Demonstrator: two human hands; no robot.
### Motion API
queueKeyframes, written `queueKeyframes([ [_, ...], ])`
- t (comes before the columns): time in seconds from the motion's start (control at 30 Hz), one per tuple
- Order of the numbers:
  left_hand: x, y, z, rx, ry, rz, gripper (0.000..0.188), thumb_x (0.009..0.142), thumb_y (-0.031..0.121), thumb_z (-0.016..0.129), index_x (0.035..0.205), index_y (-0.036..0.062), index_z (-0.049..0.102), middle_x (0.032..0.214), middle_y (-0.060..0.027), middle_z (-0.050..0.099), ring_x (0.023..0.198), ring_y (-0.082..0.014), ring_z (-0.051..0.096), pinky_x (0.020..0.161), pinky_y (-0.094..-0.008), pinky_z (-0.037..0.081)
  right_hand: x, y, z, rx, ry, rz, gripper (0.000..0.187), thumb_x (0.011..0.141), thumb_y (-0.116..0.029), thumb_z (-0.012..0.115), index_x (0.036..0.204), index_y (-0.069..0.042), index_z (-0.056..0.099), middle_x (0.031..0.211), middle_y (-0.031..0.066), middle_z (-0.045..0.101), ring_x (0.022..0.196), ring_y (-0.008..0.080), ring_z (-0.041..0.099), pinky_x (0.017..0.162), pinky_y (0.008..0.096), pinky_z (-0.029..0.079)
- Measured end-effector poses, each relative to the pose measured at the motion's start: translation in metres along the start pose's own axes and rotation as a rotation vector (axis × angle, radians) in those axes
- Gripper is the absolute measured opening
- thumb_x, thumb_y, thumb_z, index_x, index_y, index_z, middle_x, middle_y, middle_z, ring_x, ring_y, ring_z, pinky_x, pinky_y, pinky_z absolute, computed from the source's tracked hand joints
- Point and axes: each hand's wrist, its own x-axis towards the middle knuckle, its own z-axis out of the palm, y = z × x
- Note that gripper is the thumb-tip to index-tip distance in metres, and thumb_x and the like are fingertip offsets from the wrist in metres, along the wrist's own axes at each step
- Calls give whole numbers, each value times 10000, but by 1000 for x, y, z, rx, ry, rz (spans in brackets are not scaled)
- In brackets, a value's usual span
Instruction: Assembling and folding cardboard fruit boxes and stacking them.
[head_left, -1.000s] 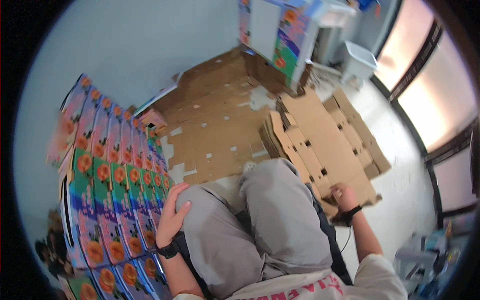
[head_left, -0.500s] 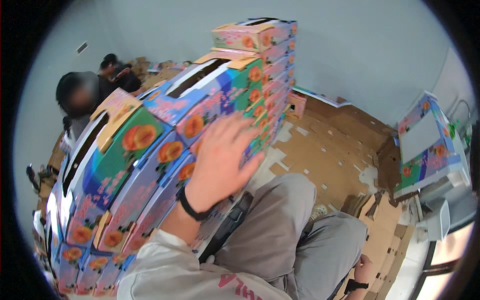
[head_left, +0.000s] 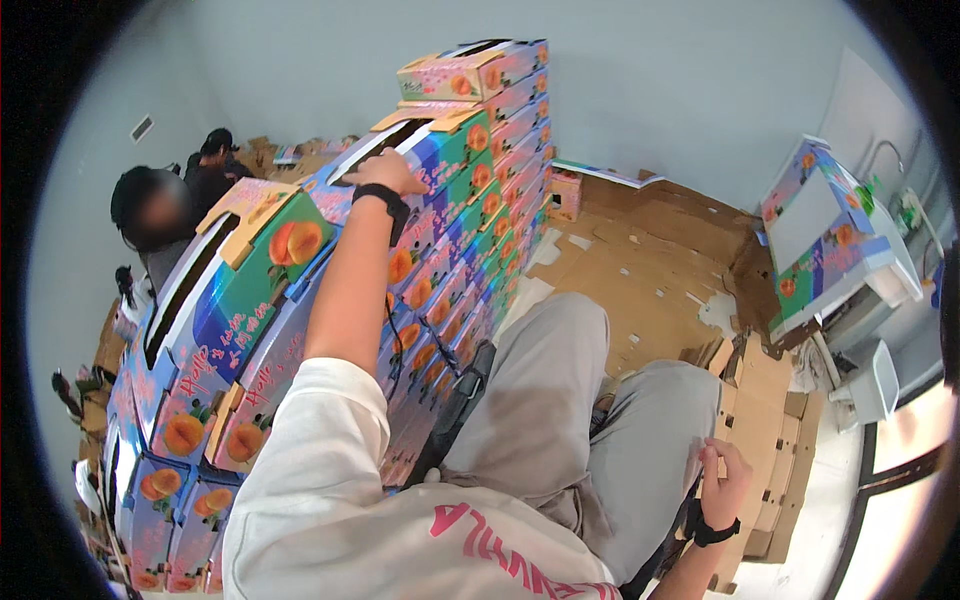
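The printed carton (head_left: 452, 150) sits atop a stack to the person's left, directly beneath the left hand (head_left: 388, 172), whose fingers bend down at the dark slot in its top, though I cannot tell whether that grip is clamped on the edge. It is glossy, boxy cardboard in blue, pink and green with round peach pictures, its long slot slanting away toward the far right. The right hand (head_left: 724, 470) is loosely curled beside the grey trouser leg (head_left: 655, 425), its grip's closure unclear, near matte brown flattened cardboard (head_left: 750, 400).
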Motion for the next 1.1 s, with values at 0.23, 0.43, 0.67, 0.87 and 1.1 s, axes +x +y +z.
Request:
queueKeyframes([
  [0.23,-34,0,-5,-115,465,176,999,699,491,984,1498,81,547,1374,-232,633,1314,-433,574,1067,-599,484,-39,-10,-14,60,150,69,95,1015,-23,678,1036,46,741,843,149,750,757,219,730,715,341,562],
  [0.43,-122,15,-58,-353,977,615,923,735,394,954,1521,117,557,1303,-210,628,1214,-425,589,1019,-534,495,-55,-59,-31,-10,172,-9,96,1015,-24,677,1035,44,742,827,151,748,750,220,735,714,330,560],
  [0.67,-278,-2,-47,-555,647,1395,950,703,305,964,1561,189,573,1360,-190,606,1238,-407,577,1060,-507,487,-78,-146,-57,-352,301,-348,175,892,-33,754,1064,-35,786,1247,168,723,1185,380,665,1013,453,519],
  [0.87,-380,-18,65,-553,214,1701,1017,610,269,998,1536,170,589,1364,-188,592,1251,-412,567,1075,-514,482,-87,-134,-46,-461,-25,-444,534,914,-287,808,1410,-135,677,1455,116,646,1435,353,535,1202,495,427],
  [1.1,-371,-48,111,-539,352,1580,839,751,445,923,1485,159,636,1467,-171,570,1390,-430,489,1185,-572,384,-101,-86,-2,-660,-82,-529,668,955,-559,738,1470,-148,628,1530,94,593,1544,325,414,1281,572,302],
])
